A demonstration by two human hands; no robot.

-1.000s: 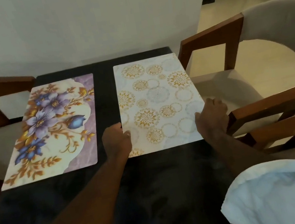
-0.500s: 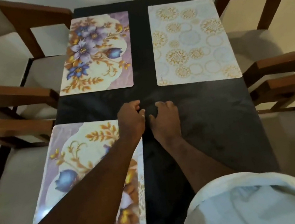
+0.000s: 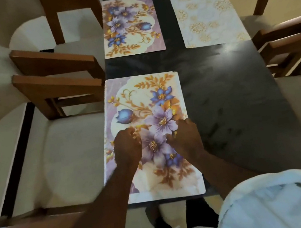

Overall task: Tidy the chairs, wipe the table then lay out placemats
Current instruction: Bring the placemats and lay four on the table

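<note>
Placemats are what's going down now, and three already lie on the dark table [image 3: 233,100]. From the left: two cushioned chairs [image 3: 67,147] sit tucked against the table's edge, their wooden arms just beside it. Next comes the near floral placemat [image 3: 144,103], flat on the near left quarter, with another floral placemat [image 3: 131,25] beyond it at the far left. The left hand [image 3: 126,149] rests on the near mat, fingers curled under, pressing down rather than gripping. The right hand [image 3: 185,140] does the same near the mat's right edge, knuckles bent, nothing pinched between them. Whether a second mat hides beneath I cannot tell.

The mat looks thin, light and fairly stiff, probably slick on that polished top, so I'd guess it slides easily under flat pressure; to lift it, a corner or the long right edge would serve best. Its near edge sits close to the table's lip. Further right, the near right quarter is bare, below the pale circle-patterned placemat [image 3: 206,14]. More chairs [image 3: 293,46] flank the right side.
</note>
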